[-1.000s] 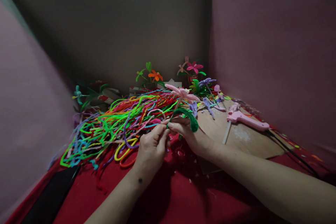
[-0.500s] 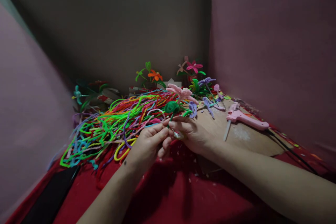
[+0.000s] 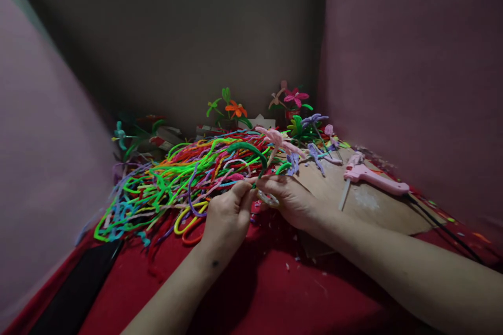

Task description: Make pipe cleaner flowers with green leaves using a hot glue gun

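My left hand [image 3: 228, 214] and my right hand [image 3: 293, 196] meet at the centre, fingertips pinched close together. Between them is a dark green pipe cleaner [image 3: 251, 147], which arches up and over to the left. A pink fuzzy flower [image 3: 277, 138] rises just above my right fingers on a pale stem that runs down to the same pinch. Under my right fingers shows a shiny, whitish round thing [image 3: 268, 199], whose kind I cannot make out. My fingers hide where the stem and the green pipe cleaner meet.
Loose coloured pipe cleaners [image 3: 176, 178] lie heaped behind and to the left. A pink glue gun [image 3: 377, 179] with its cord rests on a brown board [image 3: 393, 214] at right. Purple petals [image 3: 315, 157] and finished flowers [image 3: 236, 109] stand farther back. The cloth [image 3: 298, 298] is red.
The dark green pipe cleaner, seen before as a compact rounded loop, now stretches leftward in a long arc. My left hand has turned, its back now facing up. The view has shifted slightly.
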Tool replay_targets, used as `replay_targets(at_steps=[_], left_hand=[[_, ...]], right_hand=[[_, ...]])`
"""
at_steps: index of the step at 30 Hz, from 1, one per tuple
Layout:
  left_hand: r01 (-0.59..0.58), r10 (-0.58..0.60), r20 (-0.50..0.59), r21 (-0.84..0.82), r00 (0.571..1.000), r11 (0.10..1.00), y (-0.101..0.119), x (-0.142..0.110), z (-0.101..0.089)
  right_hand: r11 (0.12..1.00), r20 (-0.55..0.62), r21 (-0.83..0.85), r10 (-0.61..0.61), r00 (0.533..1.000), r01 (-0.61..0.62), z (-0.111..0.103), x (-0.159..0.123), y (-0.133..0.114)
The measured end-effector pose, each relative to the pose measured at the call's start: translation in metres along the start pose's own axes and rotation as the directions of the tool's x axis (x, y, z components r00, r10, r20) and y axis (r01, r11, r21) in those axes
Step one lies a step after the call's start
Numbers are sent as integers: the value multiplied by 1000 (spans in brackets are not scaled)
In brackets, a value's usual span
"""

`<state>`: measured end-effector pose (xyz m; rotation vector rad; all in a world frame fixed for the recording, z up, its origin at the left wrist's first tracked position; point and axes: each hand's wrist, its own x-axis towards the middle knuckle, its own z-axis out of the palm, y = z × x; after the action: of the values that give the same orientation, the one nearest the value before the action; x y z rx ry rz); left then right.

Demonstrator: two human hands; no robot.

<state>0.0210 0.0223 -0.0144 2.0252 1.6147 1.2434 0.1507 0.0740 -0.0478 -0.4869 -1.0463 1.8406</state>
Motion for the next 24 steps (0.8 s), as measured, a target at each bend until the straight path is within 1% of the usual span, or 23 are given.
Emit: replay_targets(at_steps=[2, 3, 5, 7, 9, 10, 11, 12, 13, 14, 16, 17, 18, 19, 20, 21, 22, 24], left_hand=[[155, -143, 74, -198, 987, 968, 5, 3, -2], [234, -203, 131, -300, 970, 925, 7, 4, -3], [369, -278, 252, -482, 927, 795, 8, 5, -4], [469, -298, 366, -611, 882, 638, 7, 5, -4], [539, -273, 468, -682, 841, 493, 5, 6, -4], [560, -255, 500, -699, 827, 444, 4, 6, -4], [567, -241, 516, -706, 822, 424, 3, 7, -4], [559, -232, 512, -704, 827, 438, 3, 7, -4], [534, -229, 489, -688, 841, 492, 3, 7, -3], [484, -228, 440, -654, 868, 581, 3, 7, -3], [302, -186, 264, -519, 946, 800, 3, 5, -2], [195, -137, 165, -421, 977, 886, 3, 4, -1], [101, -80, 78, -322, 994, 941, 2, 2, 1], [31, -28, 15, -241, 999, 970, 1, 0, 2], [-4, 1, -17, -193, 1000, 981, 1, -1, 3], [-3, 0, -15, -186, 1000, 982, 0, -2, 4], [32, -30, 11, -222, 999, 975, 0, -2, 5], [165, -133, 113, -361, 985, 918, 1, 0, 4]], right_hand=[[1000, 29, -17, -21, 999, 21, 0, 0, -1], [1000, 52, -21, -22, 998, 23, 1, 0, -2], [1000, 104, -17, -19, 994, 20, 2, 0, -4], [1000, 131, 6, -15, 991, 14, 3, 0, -6], [999, 134, 40, -24, 991, 18, 3, -1, -7], [999, 134, 46, -34, 990, 28, 2, -1, -7], [998, 128, 46, -43, 991, 37, 2, -1, -7], [998, 118, 41, -53, 992, 49, 2, -1, -6], [998, 105, 30, -67, 992, 64, 2, -1, -5], [996, 89, 17, -83, 993, 82, 1, -1, -5], [994, 42, -6, -110, 993, 110, 2, -2, -4], [993, 15, -18, -119, 993, 119, 3, -2, -4], [991, -10, -34, -130, 991, 130, 3, -3, -4], [988, -36, -52, -144, 989, 142, 5, -3, -4], [985, -55, -72, -161, 985, 157, 6, -4, -5], [981, -50, -95, -176, 983, 170, 7, -6, -6], [977, -21, -120, -182, 983, 178, 8, -7, -7], [968, 52, -172, -176, 983, 182, 9, -9, -9]])
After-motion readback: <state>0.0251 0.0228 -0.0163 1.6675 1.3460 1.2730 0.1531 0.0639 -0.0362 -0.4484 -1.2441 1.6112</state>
